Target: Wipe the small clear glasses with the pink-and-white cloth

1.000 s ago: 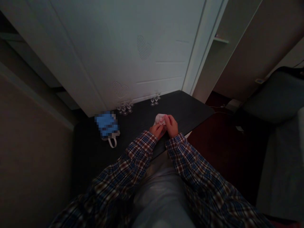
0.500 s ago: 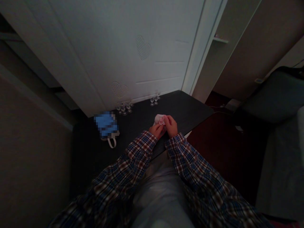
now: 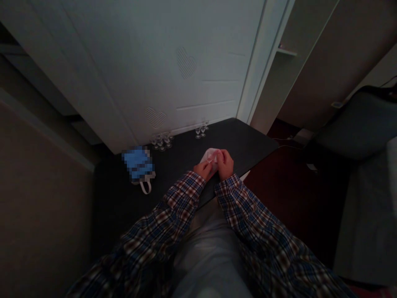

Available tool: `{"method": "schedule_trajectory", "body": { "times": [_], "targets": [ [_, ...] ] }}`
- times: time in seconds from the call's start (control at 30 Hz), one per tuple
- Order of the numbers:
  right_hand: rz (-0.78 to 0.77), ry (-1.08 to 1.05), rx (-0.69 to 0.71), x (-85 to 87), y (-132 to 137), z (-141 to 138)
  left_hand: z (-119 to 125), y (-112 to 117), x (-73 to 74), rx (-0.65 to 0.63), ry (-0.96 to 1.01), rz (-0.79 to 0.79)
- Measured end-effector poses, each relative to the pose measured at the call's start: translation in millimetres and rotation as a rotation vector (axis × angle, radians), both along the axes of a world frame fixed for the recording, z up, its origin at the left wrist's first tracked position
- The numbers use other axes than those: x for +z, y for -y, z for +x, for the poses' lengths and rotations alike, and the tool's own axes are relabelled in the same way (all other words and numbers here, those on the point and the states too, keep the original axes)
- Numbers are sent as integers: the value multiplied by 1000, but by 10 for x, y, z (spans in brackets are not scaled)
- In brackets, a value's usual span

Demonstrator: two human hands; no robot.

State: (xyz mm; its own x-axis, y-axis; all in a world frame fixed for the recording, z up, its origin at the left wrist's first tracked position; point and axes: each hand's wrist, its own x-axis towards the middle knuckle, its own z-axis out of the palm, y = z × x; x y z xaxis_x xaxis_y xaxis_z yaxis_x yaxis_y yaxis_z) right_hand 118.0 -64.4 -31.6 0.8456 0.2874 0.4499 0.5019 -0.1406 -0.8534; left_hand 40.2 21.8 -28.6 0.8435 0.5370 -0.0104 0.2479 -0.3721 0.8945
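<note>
Above the dark tabletop, both my hands are close together around a pale cloth with a pinkish tint. My left hand is closed, its thumb and fingers pinching a small stemmed glass; only part of its clear rim shows against the cloth. The fingers of my right hand are curled over the cloth's right side, pressing it to the glass. The fingertips of both hands are partly hidden.
Toward the back, a cluster of several small stemmed glasses stands left and a smaller group of glasses further right. A blurred blue item with a pale strap lies left. A white panel with hearts rises behind.
The cloth is spread a little wider between my hands, and my right hand has shifted slightly to the right. The glasses and blue item stay put.
</note>
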Motion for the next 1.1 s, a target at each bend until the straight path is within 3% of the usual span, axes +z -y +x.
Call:
{"method": "schedule_trajectory", "body": {
  "times": [0.13, 0.2, 0.4, 0.77, 1.0, 1.1],
  "targets": [
    [-22, 51, 4, 12, 0, -23, -12, -34, 14, -34, -94, 246],
    [-26, 48, 12, 4, -3, -16, -22, -40, 7, -67, -111, 297],
    [-69, -13, 108, -9, -9, 13, -8, -45, -46, -73, -90, 293],
    [-2, -6, 24, -33, -9, 20, -26, 6, -66, 103, 52, 76],
    [33, 3, 2, 15, 15, -1, -33, 0, -62, -15, 56, 100],
    [45, 8, -5, 20, 18, -5, -27, 3, -87, -5, 80, 64]
  ]
}}
